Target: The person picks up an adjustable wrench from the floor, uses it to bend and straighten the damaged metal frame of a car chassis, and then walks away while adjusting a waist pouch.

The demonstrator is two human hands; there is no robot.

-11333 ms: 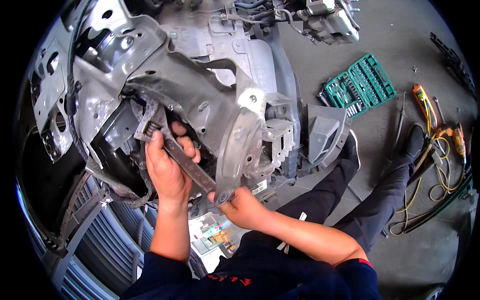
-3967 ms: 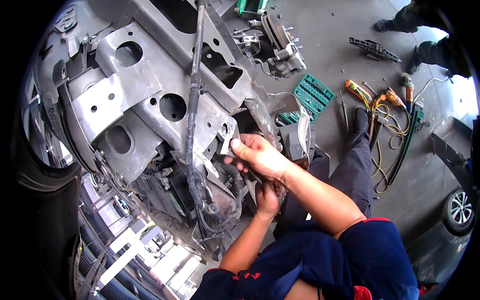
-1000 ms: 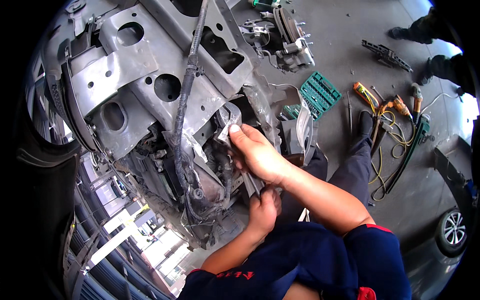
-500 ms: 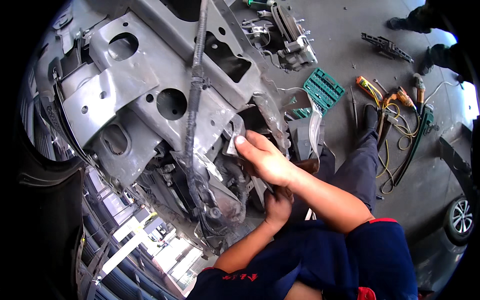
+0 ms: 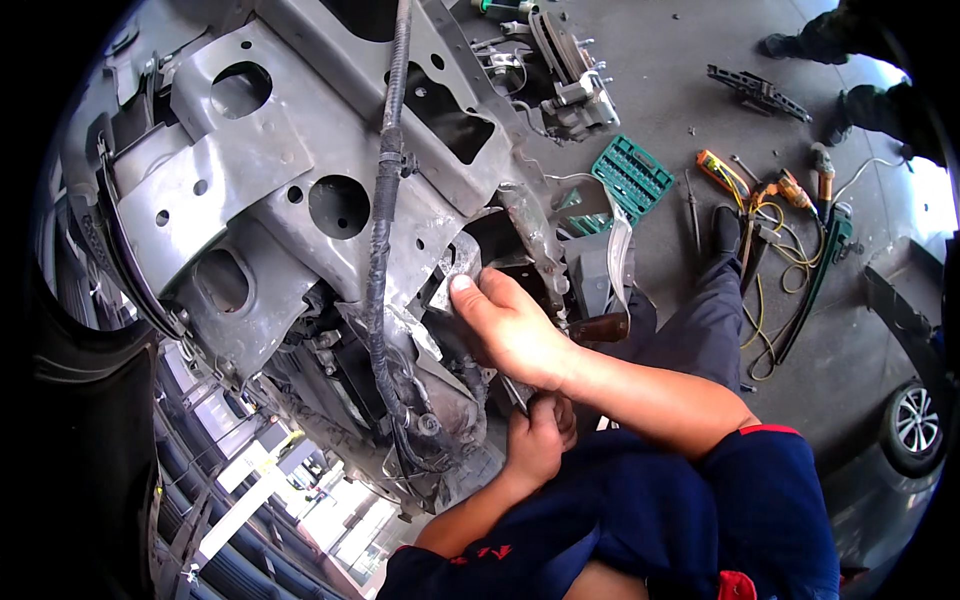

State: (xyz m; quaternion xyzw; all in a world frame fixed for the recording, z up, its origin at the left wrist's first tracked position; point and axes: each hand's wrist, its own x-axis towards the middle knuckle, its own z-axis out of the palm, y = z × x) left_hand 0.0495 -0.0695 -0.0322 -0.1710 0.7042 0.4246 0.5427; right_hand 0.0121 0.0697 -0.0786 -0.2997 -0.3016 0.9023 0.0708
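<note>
Bare grey sheet metal of a car body (image 5: pixel 270 150) fills the left and middle, with large round holes in it. My right hand (image 5: pixel 515 325) is closed at a bent, scuffed metal tab (image 5: pixel 455 268) on its edge, thumb on top and the other fingers mostly hidden. Below it, my left hand (image 5: pixel 538 440) is a fist around a thin metal bar (image 5: pixel 515 393), whose far end goes out of sight under the right hand. A brown handle (image 5: pixel 600 328) sticks out beyond my right wrist; what it belongs to is hidden.
A ribbed black cable (image 5: pixel 383 200) runs down across the metal. On the floor to the right lie a green socket case (image 5: pixel 632 178), an orange power tool (image 5: pixel 790 190), yellow cords (image 5: pixel 795 270) and a black bracket (image 5: pixel 760 90). Another person's legs (image 5: pixel 865 110) stand at upper right.
My left hand has moved down and left, baring more of the thin bar. My right hand has shifted slightly left, still at the tab. The brown handle shows more fully.
</note>
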